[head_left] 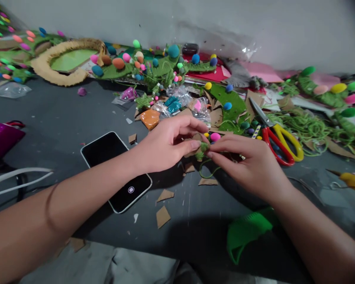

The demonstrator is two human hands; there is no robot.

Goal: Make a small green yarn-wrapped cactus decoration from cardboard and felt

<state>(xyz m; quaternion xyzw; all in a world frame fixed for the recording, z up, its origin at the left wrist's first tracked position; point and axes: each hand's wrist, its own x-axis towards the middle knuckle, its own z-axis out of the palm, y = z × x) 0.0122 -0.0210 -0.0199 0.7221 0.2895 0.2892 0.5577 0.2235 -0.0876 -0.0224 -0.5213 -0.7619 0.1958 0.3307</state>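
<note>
My left hand [168, 144] is closed on a small cardboard piece partly wrapped in green yarn [203, 150], its thumb pressed on the near side. From the right, my right hand [251, 163] pinches at the wrapped edge with thumb and forefinger; whether it grips the strand or the cardboard is hard to make out. A loose loop of green yarn [208, 176] hangs below the piece to the table. Just behind the fingers lie a pink pom-pom [215, 137] and a smaller yellow one. Cardboard scraps [163, 217] are scattered in front of my hands.
Under my left forearm lies a phone [102, 150]. Scissors [279, 138] with red and yellow handles rest to the right, near tangled green yarn [304, 128]. A green mask [248, 232] is at the front edge. Yarn-wrapped shapes with pom-poms and a tan ring [41, 65] line the wall.
</note>
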